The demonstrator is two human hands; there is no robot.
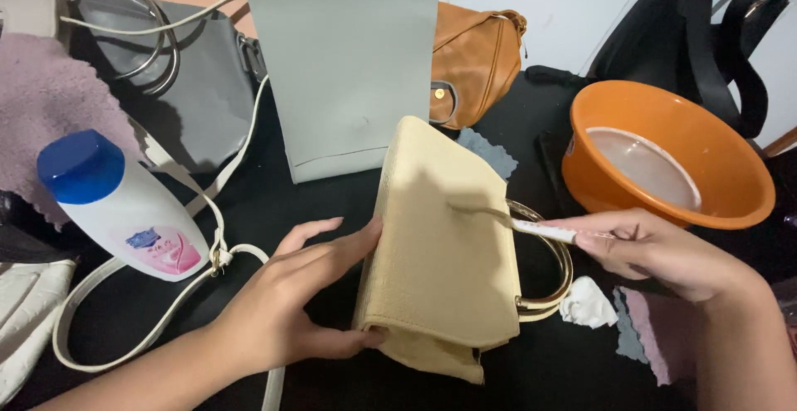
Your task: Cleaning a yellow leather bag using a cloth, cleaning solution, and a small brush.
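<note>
The cream handbag [444, 245] lay on its side in the middle of the dark table [332, 203], its gold ring handle [558, 270] pointing toward the orange basin [664, 158], which held a little water. The left hand [286, 303] was pressed against the bag's near edge, fingers spread and thumb tucked under the corner, steadying it rather than gripping it. The right hand [656, 249] had its fingers pinched together on a thin white brush [531, 227], whose bristled end rested on the bag's upper face. By the look of it the scrubbing was under way, with no foam or wet patch to be seen, so most of the surface seemed left to do. Behind stood a pale grey bag [349, 62], a tan bag [477, 58] and a darker grey bag [183, 70]. A white bottle with a blue cap [124, 203] lay to the left, and a crumpled white scrap [588, 303] sat beside the handle.
</note>
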